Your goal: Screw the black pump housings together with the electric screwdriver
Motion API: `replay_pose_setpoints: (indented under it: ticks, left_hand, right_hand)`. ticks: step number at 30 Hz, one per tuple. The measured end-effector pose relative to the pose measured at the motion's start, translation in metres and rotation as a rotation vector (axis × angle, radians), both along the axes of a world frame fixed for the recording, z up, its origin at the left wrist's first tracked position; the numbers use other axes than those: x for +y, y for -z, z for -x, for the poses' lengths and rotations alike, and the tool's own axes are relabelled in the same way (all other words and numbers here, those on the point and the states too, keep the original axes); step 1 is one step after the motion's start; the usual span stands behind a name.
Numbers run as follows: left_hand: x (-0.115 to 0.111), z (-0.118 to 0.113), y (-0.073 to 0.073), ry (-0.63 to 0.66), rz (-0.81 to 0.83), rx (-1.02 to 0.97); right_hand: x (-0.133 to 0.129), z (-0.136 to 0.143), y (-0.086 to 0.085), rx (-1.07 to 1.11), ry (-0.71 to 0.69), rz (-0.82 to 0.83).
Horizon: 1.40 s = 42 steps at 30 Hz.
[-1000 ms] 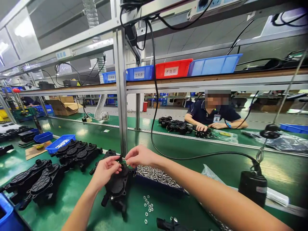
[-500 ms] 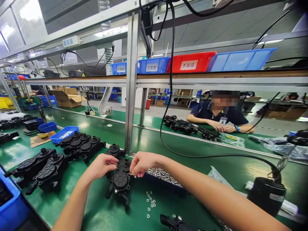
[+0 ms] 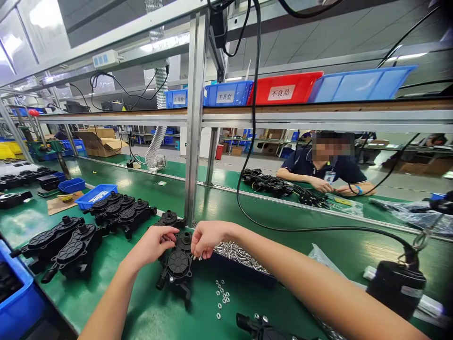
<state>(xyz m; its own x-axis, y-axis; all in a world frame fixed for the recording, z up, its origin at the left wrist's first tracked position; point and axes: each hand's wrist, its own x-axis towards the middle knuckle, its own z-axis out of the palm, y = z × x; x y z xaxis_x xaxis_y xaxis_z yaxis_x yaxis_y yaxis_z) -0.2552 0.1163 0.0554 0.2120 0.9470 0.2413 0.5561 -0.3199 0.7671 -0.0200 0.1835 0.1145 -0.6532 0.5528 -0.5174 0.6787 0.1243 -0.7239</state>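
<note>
A black plastic pump housing [image 3: 179, 264] with round ribbed covers lies on the green bench in front of me. My left hand [image 3: 155, 243] is at its upper left edge, thumb and fingertips drawn together in a pinch; whatever is between them is hidden. At the right edge of the housing, my right hand [image 3: 207, 240] is closed, with small silver screw ends showing below its fingertips. Behind and below my right wrist, a dark bin holds many silver screws [image 3: 239, 255]. Loose silver nuts [image 3: 223, 295] are scattered on the bench right of the housing.
More black housings [image 3: 76, 248] stand at left, near a blue tray [image 3: 95, 197] and a blue bin [image 3: 14, 293]. A metal post [image 3: 194, 118] rises just behind my hands. A black cable [image 3: 255, 118] hangs at right. Across the bench sits a person [image 3: 323, 165].
The view has shifted slightly. My hands stay at the two sides of the housing, with only a slight movement of the fingers.
</note>
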Motion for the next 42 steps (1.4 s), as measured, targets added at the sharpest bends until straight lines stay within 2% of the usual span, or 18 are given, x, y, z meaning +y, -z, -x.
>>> replay_pose_setpoints:
  ticks: [8,14,17,19,23,25,29,33,38,42]
  left_hand:
    - [-0.002,-0.001,-0.006,0.003,0.007,-0.005]
    - [0.001,-0.003,-0.004,0.025,0.016,-0.011]
    - [-0.001,-0.006,-0.006,-0.024,-0.054,-0.007]
    - [-0.005,-0.01,-0.01,-0.038,-0.09,-0.086]
    - [-0.018,-0.022,-0.019,0.127,0.063,-0.389]
    - [-0.021,-0.027,-0.021,0.164,0.105,-0.467]
    - [-0.02,-0.033,-0.016,0.144,0.1,-0.473]
    - [-0.017,-0.028,-0.013,0.134,0.125,-0.43]
    - [-0.018,-0.003,-0.018,0.093,0.141,-0.234]
    - [-0.02,0.018,-0.022,0.096,0.168,-0.089]
  right_hand:
    - [-0.004,0.009,-0.006,-0.063,-0.042,-0.057]
    - [-0.005,0.013,-0.009,-0.077,-0.076,-0.057]
    - [-0.005,0.01,-0.014,-0.042,-0.085,-0.065]
    - [-0.005,0.005,-0.023,0.02,-0.085,-0.073]
    - [-0.008,-0.002,-0.041,0.205,-0.063,-0.101]
    - [-0.011,-0.002,-0.045,0.263,-0.05,-0.118]
    - [-0.018,0.002,-0.04,0.302,-0.035,-0.148]
    - [-0.024,-0.001,-0.031,0.324,0.003,-0.243]
    - [-0.029,-0.013,-0.017,0.209,-0.046,-0.421]
    - [-0.033,-0.01,-0.003,0.078,-0.109,-0.558]
